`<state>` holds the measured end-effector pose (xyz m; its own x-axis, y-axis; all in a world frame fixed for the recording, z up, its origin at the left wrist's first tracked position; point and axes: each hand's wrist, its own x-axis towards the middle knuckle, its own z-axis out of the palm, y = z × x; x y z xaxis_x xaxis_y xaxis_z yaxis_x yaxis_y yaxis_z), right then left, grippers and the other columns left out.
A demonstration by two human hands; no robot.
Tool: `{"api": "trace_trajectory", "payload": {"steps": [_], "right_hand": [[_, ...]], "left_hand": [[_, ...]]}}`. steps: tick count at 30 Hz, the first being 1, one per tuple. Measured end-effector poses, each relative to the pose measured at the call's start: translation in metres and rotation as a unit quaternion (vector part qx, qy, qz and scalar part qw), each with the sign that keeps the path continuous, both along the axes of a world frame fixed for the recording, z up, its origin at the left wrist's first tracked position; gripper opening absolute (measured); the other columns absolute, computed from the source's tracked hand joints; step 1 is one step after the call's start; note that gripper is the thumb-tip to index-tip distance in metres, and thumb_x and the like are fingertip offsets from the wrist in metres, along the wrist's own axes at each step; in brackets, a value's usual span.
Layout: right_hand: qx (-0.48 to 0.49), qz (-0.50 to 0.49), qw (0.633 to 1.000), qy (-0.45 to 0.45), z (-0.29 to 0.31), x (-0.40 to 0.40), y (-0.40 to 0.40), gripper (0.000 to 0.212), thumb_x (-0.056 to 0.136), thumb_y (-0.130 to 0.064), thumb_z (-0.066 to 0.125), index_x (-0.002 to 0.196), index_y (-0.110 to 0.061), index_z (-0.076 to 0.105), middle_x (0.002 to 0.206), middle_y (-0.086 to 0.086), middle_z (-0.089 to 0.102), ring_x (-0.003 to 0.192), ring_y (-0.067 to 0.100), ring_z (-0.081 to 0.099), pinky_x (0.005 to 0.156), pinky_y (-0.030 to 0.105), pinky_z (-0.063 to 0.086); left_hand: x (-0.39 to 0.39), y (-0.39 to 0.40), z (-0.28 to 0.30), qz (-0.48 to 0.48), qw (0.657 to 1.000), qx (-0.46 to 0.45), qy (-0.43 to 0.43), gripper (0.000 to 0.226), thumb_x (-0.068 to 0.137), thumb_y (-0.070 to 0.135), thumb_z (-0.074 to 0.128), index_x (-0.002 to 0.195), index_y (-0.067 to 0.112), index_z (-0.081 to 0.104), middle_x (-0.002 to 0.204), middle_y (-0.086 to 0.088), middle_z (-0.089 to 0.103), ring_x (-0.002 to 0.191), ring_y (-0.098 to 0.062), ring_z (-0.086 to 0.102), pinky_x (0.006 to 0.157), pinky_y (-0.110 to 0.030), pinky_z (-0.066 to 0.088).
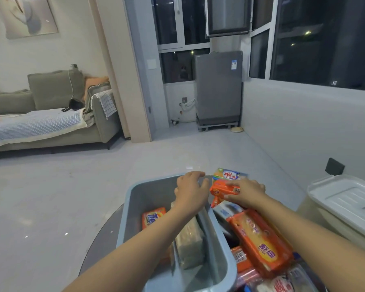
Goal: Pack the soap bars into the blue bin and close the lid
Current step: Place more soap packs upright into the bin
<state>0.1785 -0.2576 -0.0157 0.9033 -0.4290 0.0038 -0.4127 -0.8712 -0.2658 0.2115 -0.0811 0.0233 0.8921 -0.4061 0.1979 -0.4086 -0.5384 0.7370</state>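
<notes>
We see the blue bin [133,207] holding an orange soap bar [153,217] and a pale pack [189,243]. Our left hand [191,191] grips its far rim; our right hand [246,194] grasps an orange bar [222,189] outside.

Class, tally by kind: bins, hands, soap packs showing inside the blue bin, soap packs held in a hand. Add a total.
Bins: 2, the blue bin and the white lidded bin
Hands: 2, left hand and right hand
Soap packs showing inside the blue bin: 2, orange pack and pale pack
Soap packs held: 1, orange bar in the right hand
Total: 7
</notes>
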Motion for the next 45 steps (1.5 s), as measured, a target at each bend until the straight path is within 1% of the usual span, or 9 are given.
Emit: {"api": "trace_trajectory", "payload": {"steps": [7, 11, 17, 23, 27, 33, 39, 41, 45], "right_hand": [[0.04, 0.003, 0.999, -0.033, 0.004, -0.011, 0.001, 0.057, 0.077, -0.052, 0.062, 0.131, -0.044, 0.044, 0.136, 0.004, 0.051, 0.119, 0.028, 0.044, 0.097, 0.037, 0.035], [0.164, -0.008, 0.977, -0.138, 0.009, -0.025, 0.007, 0.055, 0.075, -0.043, 0.067, 0.127, -0.033, 0.051, 0.127, 0.011, 0.055, 0.119, 0.028, 0.043, 0.098, 0.04, 0.041], [0.245, 0.009, 0.937, -0.247, 0.044, -0.038, 0.019, 0.051, 0.072, -0.041, 0.072, 0.118, -0.029, 0.052, 0.119, 0.013, 0.052, 0.093, 0.024, 0.061, 0.072, 0.03, 0.055], [0.23, 0.063, 0.926, -0.292, 0.076, -0.059, 0.056, 0.044, 0.072, -0.042, 0.072, 0.108, -0.037, 0.047, 0.114, 0.008, 0.05, 0.088, 0.011, 0.054, 0.064, 0.017, 0.045], [0.253, 0.089, 0.915, -0.301, 0.089, -0.075, 0.085, 0.045, 0.072, -0.044, 0.071, 0.11, -0.036, 0.05, 0.115, 0.007, 0.054, 0.098, 0.018, 0.057, 0.078, 0.03, 0.055], [0.335, 0.117, 0.878, -0.32, 0.091, -0.088, 0.131, 0.047, 0.077, -0.046, 0.066, 0.119, -0.027, 0.057, 0.108, 0.0, 0.066, 0.093, 0.013, 0.064, 0.078, 0.031, 0.057], [0.407, 0.135, 0.869, -0.245, 0.084, -0.086, 0.159, 0.051, 0.082, -0.046, 0.061, 0.13, -0.033, 0.049, 0.108, 0.004, 0.064, 0.091, 0.014, 0.064, 0.067, 0.025, 0.057], [0.421, 0.141, 0.873, -0.201, 0.083, -0.084, 0.162, 0.054, 0.083, -0.043, 0.06, 0.134, -0.033, 0.045, 0.115, 0.005, 0.061, 0.094, 0.015, 0.062, 0.066, 0.023, 0.056], [0.42, 0.135, 0.882, -0.164, 0.082, -0.073, 0.162, 0.062, 0.081, -0.041, 0.065, 0.137, -0.031, 0.041, 0.126, 0.007, 0.058, 0.106, 0.023, 0.06, 0.083, 0.031, 0.052]], "left_hand": [[-0.001, 0.0, 0.0, -0.001, 0.999, -0.024, 0.033, 0.037, 0.093, 0.026, 0.042, 0.126, 0.016, 0.056, 0.137, -0.004, 0.052, 0.129, -0.021, 0.041, 0.108, -0.046, 0.035], [-0.001, 0.003, 0.004, -0.002, 0.996, -0.058, 0.074, 0.039, 0.094, 0.027, 0.041, 0.129, 0.015, 0.053, 0.136, -0.004, 0.053, 0.125, -0.018, 0.047, 0.098, -0.028, 0.037], [-0.014, 0.005, 0.018, 0.014, 0.985, -0.115, 0.125, 0.039, 0.095, 0.029, 0.04, 0.129, 0.014, 0.052, 0.131, -0.005, 0.056, 0.118, -0.02, 0.051, 0.096, -0.032, 0.04], [-0.027, 0.017, 0.039, -0.025, 0.941, -0.247, 0.231, 0.037, 0.094, 0.049, 0.041, 0.09, 0.017, 0.061, 0.093, 0.004, 0.067, 0.089, -0.013, 0.063, 0.069, -0.025, 0.044], [-0.032, 0.039, 0.049, -0.048, 0.886, -0.343, 0.309, 0.039, 0.09, 0.044, 0.053, 0.109, 0.01, 0.057, 0.101, -0.009, 0.071, 0.089, -0.022, 0.071, 0.069, -0.031, 0.058], [-0.041, 0.083, 0.055, -0.142, 0.861, -0.384, 0.302, 0.04, 0.091, 0.039, 0.054, 0.113, 0.006, 0.059, 0.099, -0.012, 0.075, 0.094, -0.025, 0.072, 0.07, -0.031, 0.059], [-0.044, 0.114, 0.052, -0.138, 0.891, -0.314, 0.297, 0.034, 0.092, 0.04, 0.051, 0.118, 0.019, 0.055, 0.113, -0.015, 0.068, 0.097, -0.03, 0.07, 0.076, -0.039, 0.059], [-0.044, 0.117, 0.046, -0.123, 0.888, -0.321, 0.307, 0.029, 0.094, 0.038, 0.048, 0.114, 0.019, 0.056, 0.109, -0.014, 0.07, 0.093, -0.029, 0.072, 0.073, -0.038, 0.06], [-0.037, 0.119, 0.037, -0.084, 0.884, -0.323, 0.326, 0.032, 0.096, 0.037, 0.045, 0.109, 0.012, 0.06, 0.084, -0.006, 0.077, 0.075, -0.021, 0.075, 0.059, -0.029, 0.058]]}}
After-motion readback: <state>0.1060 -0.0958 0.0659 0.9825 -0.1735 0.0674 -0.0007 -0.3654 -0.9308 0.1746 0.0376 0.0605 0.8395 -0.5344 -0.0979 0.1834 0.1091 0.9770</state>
